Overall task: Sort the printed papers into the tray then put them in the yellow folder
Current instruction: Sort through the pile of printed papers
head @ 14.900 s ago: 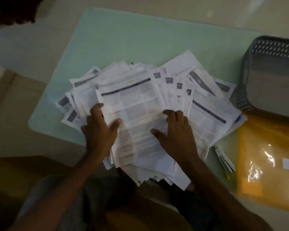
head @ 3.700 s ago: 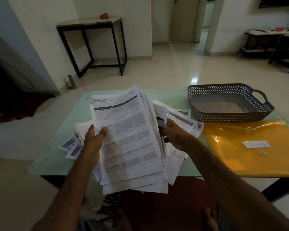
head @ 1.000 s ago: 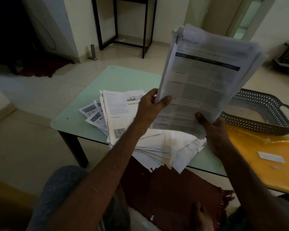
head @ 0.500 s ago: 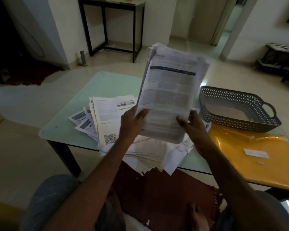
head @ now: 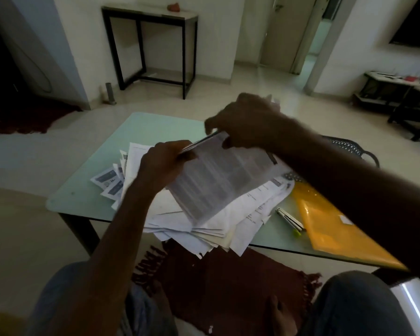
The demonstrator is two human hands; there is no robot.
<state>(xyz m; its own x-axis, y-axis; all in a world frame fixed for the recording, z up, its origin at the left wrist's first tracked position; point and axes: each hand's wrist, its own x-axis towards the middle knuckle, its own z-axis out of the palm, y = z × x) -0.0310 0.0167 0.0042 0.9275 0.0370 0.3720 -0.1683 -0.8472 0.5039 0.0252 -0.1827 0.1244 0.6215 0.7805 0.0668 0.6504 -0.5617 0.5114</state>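
Your left hand (head: 163, 163) grips the near left corner of a stack of printed papers (head: 223, 180), thumb curled over the top sheet. Your right hand (head: 247, 122) is clamped on the stack's far edge, fingers curled over it. The stack is held tilted just above the loose pile of papers (head: 204, 226), and its print is motion-blurred. The loose pile is fanned out on the pale green table (head: 141, 129) and hangs over the near edge. The yellow folder (head: 330, 221) lies flat on the table's right side, partly behind your right forearm. The grey tray (head: 344, 143) sits beyond the folder, mostly hidden by that arm; only its perforated rim and a handle show. A small white tool (head: 290, 219) lies between pile and folder; can't tell what it is. A dark red rug (head: 228, 282) lies under the table.
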